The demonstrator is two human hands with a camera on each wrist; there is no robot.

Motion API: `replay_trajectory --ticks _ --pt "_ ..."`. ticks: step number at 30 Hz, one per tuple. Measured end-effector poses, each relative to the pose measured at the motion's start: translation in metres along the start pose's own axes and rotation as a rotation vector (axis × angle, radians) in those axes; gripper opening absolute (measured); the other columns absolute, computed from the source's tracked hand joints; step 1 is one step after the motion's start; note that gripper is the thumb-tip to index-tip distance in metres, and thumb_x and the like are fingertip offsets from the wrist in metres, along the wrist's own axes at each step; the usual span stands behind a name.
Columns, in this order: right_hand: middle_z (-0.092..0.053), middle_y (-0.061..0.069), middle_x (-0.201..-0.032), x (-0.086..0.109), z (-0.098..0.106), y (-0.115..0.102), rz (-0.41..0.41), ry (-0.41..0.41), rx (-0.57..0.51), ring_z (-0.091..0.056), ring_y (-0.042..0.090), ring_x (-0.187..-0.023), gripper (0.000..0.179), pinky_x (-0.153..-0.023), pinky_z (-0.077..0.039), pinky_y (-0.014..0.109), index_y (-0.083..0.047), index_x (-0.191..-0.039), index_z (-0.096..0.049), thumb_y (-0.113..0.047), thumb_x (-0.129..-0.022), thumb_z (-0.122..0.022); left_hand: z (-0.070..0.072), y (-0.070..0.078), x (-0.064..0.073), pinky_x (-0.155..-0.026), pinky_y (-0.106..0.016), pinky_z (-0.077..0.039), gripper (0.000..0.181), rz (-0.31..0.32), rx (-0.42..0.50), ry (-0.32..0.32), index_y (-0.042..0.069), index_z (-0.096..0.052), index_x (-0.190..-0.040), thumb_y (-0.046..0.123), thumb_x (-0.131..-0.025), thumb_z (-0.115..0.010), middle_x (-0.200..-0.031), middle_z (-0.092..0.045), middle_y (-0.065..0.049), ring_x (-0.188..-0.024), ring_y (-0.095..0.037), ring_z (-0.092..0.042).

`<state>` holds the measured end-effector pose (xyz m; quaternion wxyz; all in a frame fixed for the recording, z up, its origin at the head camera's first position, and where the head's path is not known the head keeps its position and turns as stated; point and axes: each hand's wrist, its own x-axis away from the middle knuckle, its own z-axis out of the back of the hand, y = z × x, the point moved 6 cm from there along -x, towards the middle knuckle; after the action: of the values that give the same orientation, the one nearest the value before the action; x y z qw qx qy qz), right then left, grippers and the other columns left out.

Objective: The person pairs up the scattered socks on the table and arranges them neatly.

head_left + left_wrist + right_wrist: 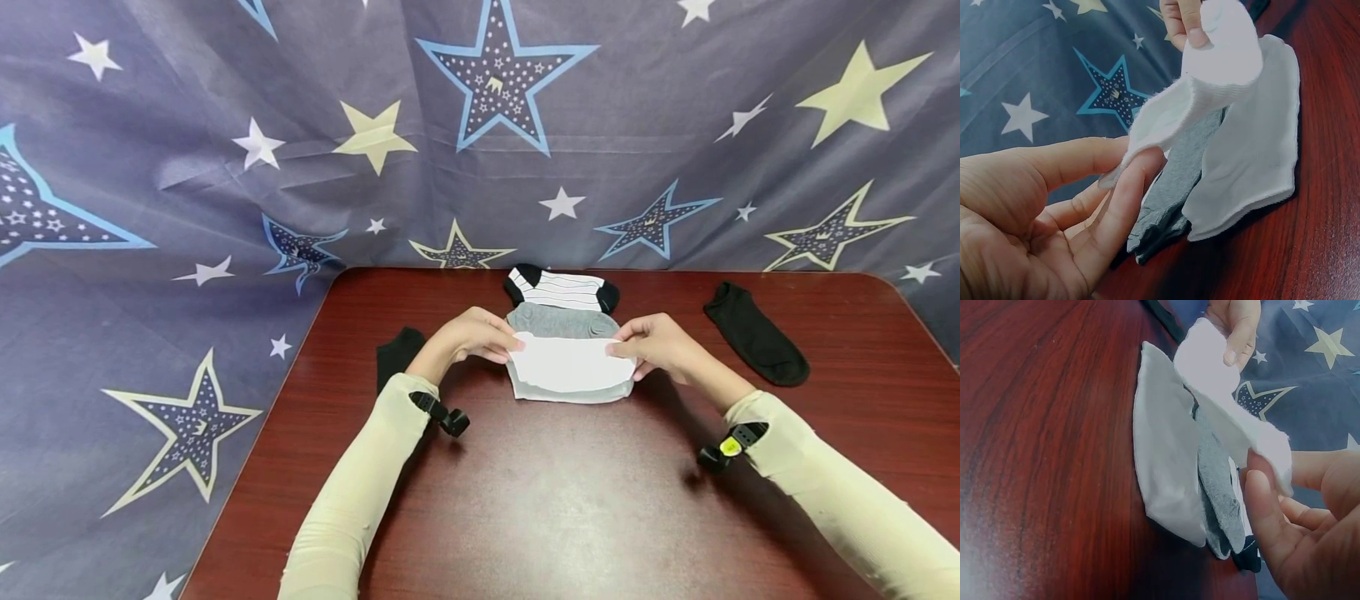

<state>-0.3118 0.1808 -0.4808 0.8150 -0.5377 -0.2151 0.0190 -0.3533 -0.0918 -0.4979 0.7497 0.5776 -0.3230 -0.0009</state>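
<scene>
A dark blue-grey cloth, lightly creased and printed with white, pale yellow and blue-outlined stars, hangs behind the far edge and along the left side of a reddish-brown, wood-grained table with rounded far corners and a pale glare at its near middle.

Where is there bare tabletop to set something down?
Bare tabletop: nearest, between both sleeves; farther, between striped sock and rightmost black sock. Crowded: the middle, where left hand and right hand pinch a white sock near the gray sock.
</scene>
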Motion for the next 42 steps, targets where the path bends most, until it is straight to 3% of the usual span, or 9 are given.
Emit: replay_trajectory --ticks 24,42 --pt "-0.065 -0.005 -0.072 -0.003 -0.009 0.002 -0.010 -0.020 0.009 -0.055 0.007 -0.054 0.032 -0.052 -0.056 0.024 0.013 -0.112 -0.064 -0.010 -0.092 -0.074 -0.006 0.003 0.003 -0.063 -0.023 -0.061 0.016 0.001 -0.045 0.002 -0.004 -0.073 -0.098 0.001 -0.083 -0.078 -0.073 -0.069 -0.002 -0.061 -0.009 -0.066" --pt "-0.063 -0.007 -0.069 -0.007 -0.014 0.003 0.030 -0.017 0.011 -0.054 0.006 -0.055 0.025 -0.052 -0.055 0.024 0.011 -0.103 -0.065 -0.008 -0.090 -0.075 -0.011 0.005 0.000 -0.056 -0.020 -0.059 0.012 0.027 -0.076 0.024 -0.004 -0.072 -0.093 -0.002 -0.082 -0.078 -0.069 -0.067 -0.002 -0.055 -0.008 -0.065"
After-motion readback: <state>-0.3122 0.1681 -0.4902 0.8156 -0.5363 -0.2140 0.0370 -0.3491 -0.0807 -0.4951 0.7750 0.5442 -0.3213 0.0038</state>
